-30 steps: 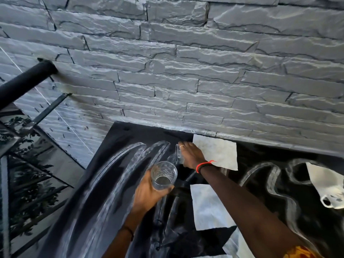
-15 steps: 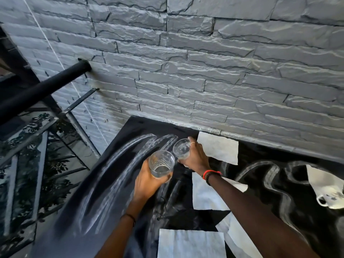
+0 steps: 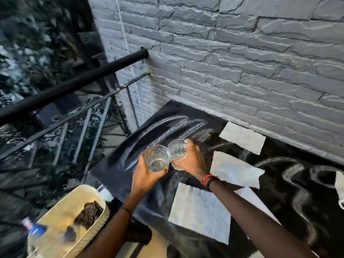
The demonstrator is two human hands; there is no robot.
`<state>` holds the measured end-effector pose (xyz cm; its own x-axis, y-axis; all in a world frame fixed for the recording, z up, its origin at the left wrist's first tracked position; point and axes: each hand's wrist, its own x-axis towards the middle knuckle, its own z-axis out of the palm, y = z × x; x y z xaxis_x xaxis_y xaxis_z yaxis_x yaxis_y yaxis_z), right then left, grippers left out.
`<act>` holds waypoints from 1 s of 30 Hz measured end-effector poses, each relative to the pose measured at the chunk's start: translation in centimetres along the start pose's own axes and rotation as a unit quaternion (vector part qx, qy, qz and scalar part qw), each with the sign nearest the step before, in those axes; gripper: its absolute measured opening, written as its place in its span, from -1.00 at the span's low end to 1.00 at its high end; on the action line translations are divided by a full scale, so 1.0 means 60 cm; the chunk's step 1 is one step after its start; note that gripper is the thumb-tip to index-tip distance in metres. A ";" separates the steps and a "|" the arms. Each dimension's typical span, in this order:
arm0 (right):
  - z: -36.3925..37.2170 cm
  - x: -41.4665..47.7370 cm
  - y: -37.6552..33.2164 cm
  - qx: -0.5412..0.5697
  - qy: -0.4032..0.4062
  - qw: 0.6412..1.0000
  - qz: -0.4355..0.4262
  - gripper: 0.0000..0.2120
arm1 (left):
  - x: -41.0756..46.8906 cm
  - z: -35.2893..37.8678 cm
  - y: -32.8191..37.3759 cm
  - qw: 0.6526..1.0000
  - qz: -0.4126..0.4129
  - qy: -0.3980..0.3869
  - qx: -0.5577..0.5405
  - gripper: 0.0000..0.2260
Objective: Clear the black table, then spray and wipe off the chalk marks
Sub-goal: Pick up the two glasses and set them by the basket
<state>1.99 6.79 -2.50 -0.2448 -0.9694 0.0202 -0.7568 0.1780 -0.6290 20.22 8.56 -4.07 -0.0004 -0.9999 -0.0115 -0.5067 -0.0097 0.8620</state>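
Head view: left hand (image 3: pixel 143 176) grips the patterned glass (image 3: pixel 157 157), right hand (image 3: pixel 191 162) the plain glass (image 3: pixel 176 148), rims close; keep them apart and level toward the eight-o'clock basket (image 3: pixel 61 205).

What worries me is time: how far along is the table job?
Nothing looks finished. In hand: left hand holds a patterned glass, right hand a second glass, over the table. Left: paper sheets and a white cup lie on it; chalk marks unwiped.

No legible txt — bottle (image 3: pixel 35 230) label too blurred, chalk marks (image 3: pixel 163 128) just squiggles
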 end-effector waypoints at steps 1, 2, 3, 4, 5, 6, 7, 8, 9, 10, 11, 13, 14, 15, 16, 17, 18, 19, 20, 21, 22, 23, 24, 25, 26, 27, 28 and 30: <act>0.011 -0.017 -0.015 0.003 -0.012 1.000 -0.011 -0.08 | -0.020 -0.018 -0.010 1.000 -0.010 0.012 0.002 -0.23; 0.019 -0.030 -0.027 0.006 -0.020 1.000 -0.023 -0.08 | -0.037 -0.033 -0.019 1.000 -0.016 0.024 0.000 -0.24; 0.031 -0.046 -0.041 0.008 -0.029 0.999 -0.038 -0.08 | -0.056 -0.053 -0.031 0.999 -0.018 0.037 -0.007 -0.24; 0.039 -0.057 -0.050 0.011 -0.033 0.998 -0.047 -0.08 | -0.067 -0.067 -0.041 0.999 -0.012 0.048 -0.013 -0.23; 0.049 -0.067 -0.059 0.012 -0.038 0.998 -0.055 -0.09 | -0.080 -0.081 -0.054 0.998 -0.008 0.058 -0.018 -0.23; 0.060 -0.080 -0.072 0.012 -0.045 0.997 -0.067 -0.10 | -0.094 -0.097 -0.070 0.997 -0.010 0.072 -0.023 -0.22; 0.071 -0.092 -0.086 0.013 -0.052 0.995 -0.081 -0.11 | -0.109 -0.114 -0.085 0.996 -0.013 0.081 -0.029 -0.22; 0.080 -0.101 -0.095 0.014 -0.057 0.994 -0.093 -0.11 | -0.121 -0.125 -0.099 0.995 -0.015 0.086 -0.037 -0.22; 0.090 -0.111 -0.106 0.017 -0.064 0.992 -0.104 -0.11 | -0.134 -0.136 -0.113 0.995 -0.018 0.093 -0.043 -0.21; 0.099 -0.121 -0.118 0.020 -0.073 0.990 -0.116 -0.10 | -0.149 -0.147 -0.129 0.993 -0.025 0.102 -0.046 -0.20; 0.110 -0.133 -0.132 0.022 -0.080 0.988 -0.129 -0.10 | -0.168 -0.162 -0.146 0.992 -0.034 0.110 -0.049 -0.19; 0.130 -0.153 -0.155 0.021 -0.087 0.984 -0.154 -0.10 | -0.205 -0.185 -0.178 0.990 -0.042 0.121 -0.051 -0.19; 0.140 -0.164 -0.166 0.017 -0.095 0.982 -0.162 -0.10 | -0.223 -0.196 -0.195 0.990 -0.045 0.127 -0.051 -0.18; 0.150 -0.173 -0.174 0.015 -0.105 0.980 -0.167 -0.10 | -0.239 -0.204 -0.210 0.989 -0.049 0.130 -0.045 -0.17; 0.161 -0.184 -0.184 0.013 -0.119 0.977 -0.174 -0.09 | -0.258 -0.213 -0.227 0.989 -0.054 0.134 -0.037 -0.19; 0.172 -0.193 -0.191 0.011 -0.129 0.975 -0.182 -0.08 | -0.274 -0.221 -0.242 0.989 -0.061 0.135 -0.029 -0.19; 0.186 -0.204 -0.201 0.006 -0.141 0.971 -0.192 -0.07 | -0.290 -0.232 -0.263 0.988 -0.072 0.135 -0.024 -0.17; 0.199 -0.214 -0.209 0.002 -0.148 0.969 -0.199 -0.06 | -0.304 -0.240 -0.282 0.987 -0.086 0.133 -0.024 -0.15; 0.210 -0.223 -0.215 -0.003 -0.156 0.967 -0.204 -0.06 | -0.315 -0.248 -0.302 0.986 -0.098 0.130 -0.025 -0.12; 0.227 -0.235 -0.223 -0.006 -0.163 0.965 -0.206 -0.07 | -0.327 -0.260 -0.325 0.985 -0.111 0.127 -0.028 -0.11; 0.239 -0.246 -0.227 -0.008 -0.168 0.964 -0.207 -0.08 | -0.337 -0.267 -0.343 0.985 -0.117 0.124 -0.033 -0.11; 0.253 -0.258 -0.229 -0.008 -0.173 0.963 -0.204 -0.08 | -0.347 -0.273 -0.358 0.984 -0.123 0.121 -0.036 -0.14; 0.269 -0.272 -0.232 -0.005 -0.178 0.963 -0.202 -0.09 | -0.357 -0.279 -0.373 0.984 -0.129 0.120 -0.038 -0.16; 0.285 -0.283 -0.231 -0.001 -0.183 0.963 -0.199 -0.10 | -0.365 -0.284 -0.387 0.983 -0.135 0.121 -0.039 -0.20; 0.305 -0.295 -0.232 0.000 -0.190 0.962 -0.196 -0.11 | -0.374 -0.289 -0.407 0.982 -0.137 0.126 -0.038 -0.24; 0.324 -0.307 -0.231 0.001 -0.196 0.962 -0.192 -0.12 | -0.381 -0.293 -0.427 0.981 -0.139 0.132 -0.035 -0.27; 0.348 -0.318 -0.230 0.002 -0.204 0.961 -0.187 -0.12 | -0.387 -0.299 -0.450 0.981 -0.139 0.133 -0.034 -0.28; 0.384 -0.337 -0.224 -0.002 -0.215 0.960 -0.177 -0.11 | -0.397 -0.304 -0.491 0.982 -0.141 0.125 -0.027 -0.25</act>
<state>31.08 20.10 -12.37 0.3003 -0.9495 -0.0913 -0.7493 -0.1756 -0.6385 50.90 32.53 -19.96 0.3491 -0.9273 -0.1353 -0.4097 -0.2809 0.8679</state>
